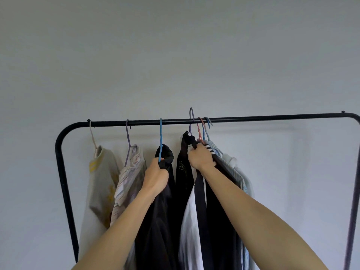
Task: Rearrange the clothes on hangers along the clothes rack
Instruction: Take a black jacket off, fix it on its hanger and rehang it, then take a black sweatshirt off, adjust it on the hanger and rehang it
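A black clothes rack spans the view, with several garments hanging from its top bar. My left hand is shut on a black garment at the shoulder, which hangs from a blue hanger on the bar. My right hand grips the shoulder of another black garment on a purple hanger whose hook stands raised above the bar. Left of my hands hang a cream shirt and a striped shirt. Right of my right hand, several more garments are bunched together.
The rack's left post curves down at the left and its right post drops at the frame's right edge. The bar's right half carries no hangers. A plain pale wall stands close behind.
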The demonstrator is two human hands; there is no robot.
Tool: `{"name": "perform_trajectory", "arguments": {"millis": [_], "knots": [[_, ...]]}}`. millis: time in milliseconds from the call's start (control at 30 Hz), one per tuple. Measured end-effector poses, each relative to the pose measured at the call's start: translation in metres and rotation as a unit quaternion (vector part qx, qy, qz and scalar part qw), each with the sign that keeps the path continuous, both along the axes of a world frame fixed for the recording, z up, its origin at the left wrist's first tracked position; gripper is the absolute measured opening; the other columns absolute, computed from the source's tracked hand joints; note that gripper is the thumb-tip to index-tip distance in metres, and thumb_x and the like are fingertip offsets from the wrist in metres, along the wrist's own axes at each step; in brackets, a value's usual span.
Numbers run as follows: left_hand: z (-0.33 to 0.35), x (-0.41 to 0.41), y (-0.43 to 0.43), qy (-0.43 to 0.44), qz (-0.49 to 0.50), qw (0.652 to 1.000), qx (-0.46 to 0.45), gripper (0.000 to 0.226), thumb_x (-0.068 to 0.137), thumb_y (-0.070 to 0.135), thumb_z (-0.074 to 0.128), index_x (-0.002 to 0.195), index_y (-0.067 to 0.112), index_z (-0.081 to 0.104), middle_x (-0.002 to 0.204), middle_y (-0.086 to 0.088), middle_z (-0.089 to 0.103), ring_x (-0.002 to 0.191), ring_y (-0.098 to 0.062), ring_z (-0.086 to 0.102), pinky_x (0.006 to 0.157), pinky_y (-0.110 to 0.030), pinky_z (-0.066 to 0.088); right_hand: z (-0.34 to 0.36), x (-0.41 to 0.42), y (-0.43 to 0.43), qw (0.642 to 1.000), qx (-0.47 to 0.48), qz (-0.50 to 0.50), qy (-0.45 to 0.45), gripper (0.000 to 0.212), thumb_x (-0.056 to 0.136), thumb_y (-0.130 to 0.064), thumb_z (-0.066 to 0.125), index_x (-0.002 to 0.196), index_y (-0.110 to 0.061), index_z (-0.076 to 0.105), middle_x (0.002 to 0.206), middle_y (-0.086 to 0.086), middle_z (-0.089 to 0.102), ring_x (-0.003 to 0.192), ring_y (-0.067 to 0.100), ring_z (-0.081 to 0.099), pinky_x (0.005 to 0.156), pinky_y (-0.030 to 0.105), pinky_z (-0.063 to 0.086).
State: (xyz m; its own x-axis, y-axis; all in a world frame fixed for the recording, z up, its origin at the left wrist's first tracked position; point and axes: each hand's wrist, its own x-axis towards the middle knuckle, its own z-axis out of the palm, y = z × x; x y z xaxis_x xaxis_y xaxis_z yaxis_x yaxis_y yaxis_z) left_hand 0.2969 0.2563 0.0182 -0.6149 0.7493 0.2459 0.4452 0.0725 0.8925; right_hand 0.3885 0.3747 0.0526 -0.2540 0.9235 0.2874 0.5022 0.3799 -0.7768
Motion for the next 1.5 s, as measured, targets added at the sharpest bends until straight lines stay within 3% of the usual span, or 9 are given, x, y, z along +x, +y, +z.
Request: {"name": "perform_trajectory", "arguments": {"millis": [233,667,767,900,967,1067,1200,1367,1500], "knots": [[-0.003,-0.003,-0.001,-0.001,-0.005,1.0,0.008,0.044,0.094,0.003,0.036,0.134,0.017,0.046,0.114,-0.01,0.06,0.092,-0.02,0.057,0.067,-0.026,0.042,0.01,0.009,0.037,0.997,-0.01,-0.077,-0.018,0.043,0.096,-0.035,0.038,0.126,-0.009,0.055,0.139,0.015,0.048,0.128,0.043,0.043,0.109,0.055,0.031],[-0.01,0.003,-0.019,0.064,-0.005,0.998,-0.015,0.058,0.093,0.006,0.044,0.147,0.023,0.032,0.105,-0.011,0.062,0.066,-0.015,0.054,0.052,-0.022,0.041,-0.117,0.047,0.041,0.935,0.092,-0.006,-0.343,0.044,0.095,-0.045,0.04,0.12,-0.021,0.067,0.152,0.003,0.036,0.15,0.029,0.002,0.12,0.046,-0.001],[-0.021,0.011,-0.032,0.146,0.003,0.989,-0.014,0.075,0.09,0.009,0.049,0.154,0.031,0.017,0.136,-0.01,0.047,0.081,-0.02,0.062,0.059,-0.025,0.047,-0.145,0.066,0.027,0.963,-0.019,0.0,-0.268,0.039,0.094,-0.034,0.043,0.117,-0.012,0.066,0.145,0.006,0.044,0.146,0.03,0.016,0.117,0.045,0.022],[-0.038,0.035,-0.051,0.448,0.088,0.889,-0.033,0.069,0.086,0.014,0.056,0.151,0.021,0.034,0.162,-0.01,0.018,0.144,-0.032,0.028,0.114,-0.048,0.035,-0.17,0.097,0.0,0.979,-0.078,0.009,-0.19,0.031,0.095,-0.031,0.046,0.091,-0.006,0.064,0.105,0.014,0.068,0.108,0.034,0.061,0.084,0.032,0.047],[-0.047,0.047,-0.057,0.565,0.094,0.82,-0.002,0.054,0.077,0.017,0.065,0.13,0.018,0.06,0.155,-0.015,0.038,0.145,-0.034,0.031,0.114,-0.058,0.031,-0.179,0.114,-0.014,0.983,-0.094,0.014,-0.155,0.028,0.094,-0.033,0.049,0.081,-0.011,0.06,0.095,0.012,0.068,0.095,0.033,0.064,0.072,0.031,0.045],[-0.063,0.07,-0.059,0.625,0.044,0.779,-0.008,0.035,0.074,0.023,0.066,0.108,0.016,0.071,0.142,-0.014,0.055,0.142,-0.031,0.039,0.113,-0.064,0.027,-0.187,0.142,-0.036,0.988,-0.081,0.004,-0.133,0.032,0.092,-0.025,0.05,0.062,-0.016,0.045,0.071,0.004,0.06,0.074,0.028,0.06,0.059,0.032,0.039],[-0.092,0.107,-0.058,0.613,-0.051,0.788,0.008,0.036,0.079,0.025,0.063,0.114,0.019,0.07,0.135,-0.006,0.061,0.136,-0.025,0.047,0.117,-0.055,0.027,-0.187,0.185,-0.081,0.992,-0.042,-0.016,-0.118,0.038,0.091,-0.022,0.055,0.059,-0.013,0.037,0.057,0.001,0.048,0.064,0.027,0.049,0.06,0.035,0.034],[-0.123,0.128,-0.053,0.278,-0.213,0.933,-0.088,0.078,0.088,0.021,0.058,0.155,0.028,0.019,0.151,-0.001,0.037,0.136,-0.02,0.037,0.097,-0.033,0.042,-0.192,0.241,-0.148,0.996,-0.021,-0.025,-0.089,0.032,0.093,-0.024,0.057,0.068,-0.008,0.046,0.063,0.0,0.049,0.062,0.017,0.047,0.059,0.023,0.037],[-0.149,0.136,-0.05,0.288,-0.253,0.917,-0.112,0.089,0.085,0.017,0.061,0.156,0.032,0.01,0.154,-0.007,0.032,0.139,-0.027,0.031,0.105,-0.043,0.04,-0.204,0.289,-0.217,0.997,-0.014,-0.013,-0.069,0.014,0.095,-0.022,0.058,0.085,-0.013,0.063,0.08,-0.001,0.062,0.078,0.013,0.057,0.074,0.025,0.046]]}}
